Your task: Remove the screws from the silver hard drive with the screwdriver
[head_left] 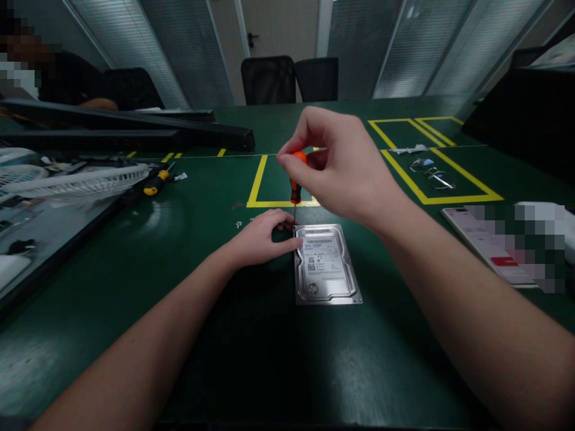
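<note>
A silver hard drive (326,263) with a white printed label lies flat on the green table. My right hand (336,155) pinches the top of a red-and-black screwdriver (295,190), which stands upright. Its thin shaft comes down at the drive's far left corner; the tip's exact contact is hard to make out. My left hand (265,238) holds the drive by that same corner, thumb on the top face and fingers curled around the far left side. Several tiny screws (239,224) lie on the table left of my left fingers.
On the left are a yellow-and-black screwdriver (156,182), a white fan grille (90,179) and long black bars (135,131). Glasses (433,173) lie inside yellow tape at right, near a phone-like slab (467,230). A person (76,78) sits at far left.
</note>
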Tool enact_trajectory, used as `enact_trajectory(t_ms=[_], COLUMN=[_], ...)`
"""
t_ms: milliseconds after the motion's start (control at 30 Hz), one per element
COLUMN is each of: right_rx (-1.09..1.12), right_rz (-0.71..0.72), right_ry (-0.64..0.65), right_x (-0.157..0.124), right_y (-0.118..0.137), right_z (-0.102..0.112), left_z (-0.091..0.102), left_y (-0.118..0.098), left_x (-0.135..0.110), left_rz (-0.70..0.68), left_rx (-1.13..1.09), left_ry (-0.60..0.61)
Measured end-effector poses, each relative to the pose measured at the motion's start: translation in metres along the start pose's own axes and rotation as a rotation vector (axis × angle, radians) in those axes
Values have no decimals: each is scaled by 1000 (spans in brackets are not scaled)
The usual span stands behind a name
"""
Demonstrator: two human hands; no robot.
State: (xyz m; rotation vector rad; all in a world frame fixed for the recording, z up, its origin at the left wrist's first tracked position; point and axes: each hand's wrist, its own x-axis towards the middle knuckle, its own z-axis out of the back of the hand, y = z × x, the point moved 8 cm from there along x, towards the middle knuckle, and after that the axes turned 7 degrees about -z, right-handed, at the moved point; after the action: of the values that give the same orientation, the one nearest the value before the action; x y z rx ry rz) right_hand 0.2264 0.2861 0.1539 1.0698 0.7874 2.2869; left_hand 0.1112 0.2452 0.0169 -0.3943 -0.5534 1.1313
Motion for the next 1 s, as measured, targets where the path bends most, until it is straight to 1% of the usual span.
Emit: enact_trajectory(t_ms=[133,233,333,533,667,867,1000], right_rx=[2,-10,4,42,23,-27,7], right_rz=[19,37,22,-61,-52,-27,-27], right_ry=[46,37,46,108,84,-24,13], right_x=[-3,-3,-1,3,3,3,3], right_y=[9,12,8,-4,-4,-6,-3], right_z=[-4,-4,-5,-8,-5,2,2], left_z=[1,1,0,0,0,-1,-1], left_y=[-1,-1,0,1,1,0,1], left_x=[0,0,0,-1,-1,-1,-1], left_rz=[-3,-6,-4,0,0,-3,2], left_rx=[-12,-11,-4,-2,3,-2,-4], left_ry=[-2,-4,2,5,4,5,10])
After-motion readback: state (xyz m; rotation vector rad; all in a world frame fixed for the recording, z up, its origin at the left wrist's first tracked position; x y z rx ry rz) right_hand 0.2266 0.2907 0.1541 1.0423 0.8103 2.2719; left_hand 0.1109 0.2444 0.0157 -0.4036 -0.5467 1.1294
